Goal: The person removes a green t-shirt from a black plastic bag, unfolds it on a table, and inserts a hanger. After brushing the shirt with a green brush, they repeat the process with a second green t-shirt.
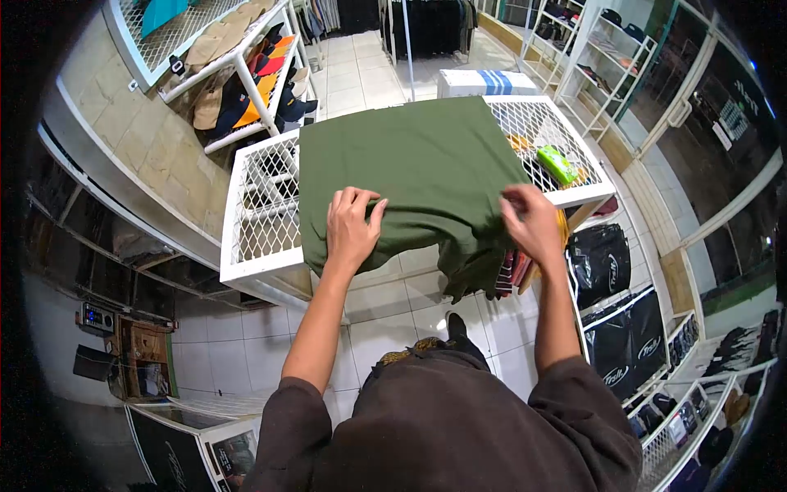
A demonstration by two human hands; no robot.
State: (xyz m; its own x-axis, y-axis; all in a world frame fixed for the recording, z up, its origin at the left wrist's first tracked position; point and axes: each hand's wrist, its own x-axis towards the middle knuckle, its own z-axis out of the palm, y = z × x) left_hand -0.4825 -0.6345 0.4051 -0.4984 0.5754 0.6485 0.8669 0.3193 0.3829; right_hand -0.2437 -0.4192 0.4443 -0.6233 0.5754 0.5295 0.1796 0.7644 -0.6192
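Note:
A dark green cloth garment (402,156) lies spread over a white mesh-topped table (264,264), its near part hanging in folds over the front edge. My left hand (353,223) rests on the garment's near left part, fingers bent and thumb apart from them. At the right near edge, my right hand (531,220) touches the green cloth with curled fingers and thumb; whether it pinches the fabric is too unclear to tell. Beyond my right hand, a bright green packet (557,165) lies on the mesh.
Shelves with caps (246,90) stand at the left. A white box with blue stripes (485,83) is behind the table. Striped and yellow cloths (515,275) hang below its right side. Black printed bags (601,262) are at the right.

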